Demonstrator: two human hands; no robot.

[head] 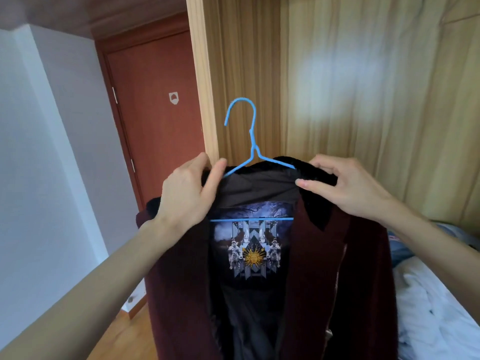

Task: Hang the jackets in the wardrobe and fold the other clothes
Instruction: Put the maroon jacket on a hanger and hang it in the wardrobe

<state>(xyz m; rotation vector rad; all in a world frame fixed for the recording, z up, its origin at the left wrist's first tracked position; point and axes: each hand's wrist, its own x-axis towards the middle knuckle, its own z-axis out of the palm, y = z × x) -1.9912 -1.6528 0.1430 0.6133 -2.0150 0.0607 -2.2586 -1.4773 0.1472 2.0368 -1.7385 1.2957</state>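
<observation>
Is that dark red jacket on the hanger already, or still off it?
On it: the blue hanger's arms run under the jacket's collar.

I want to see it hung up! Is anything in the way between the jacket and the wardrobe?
Nothing visible is. Both hands, left and right, hold the dark red jacket on its blue hanger right before the wooden wardrobe, with only open air between. No hanging rail shows in this view.

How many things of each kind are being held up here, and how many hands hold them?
Jacket: 1
Hanger: 1
Hands: 2, left hand and right hand, each gripping a jacket shoulder
Total: 4
</observation>
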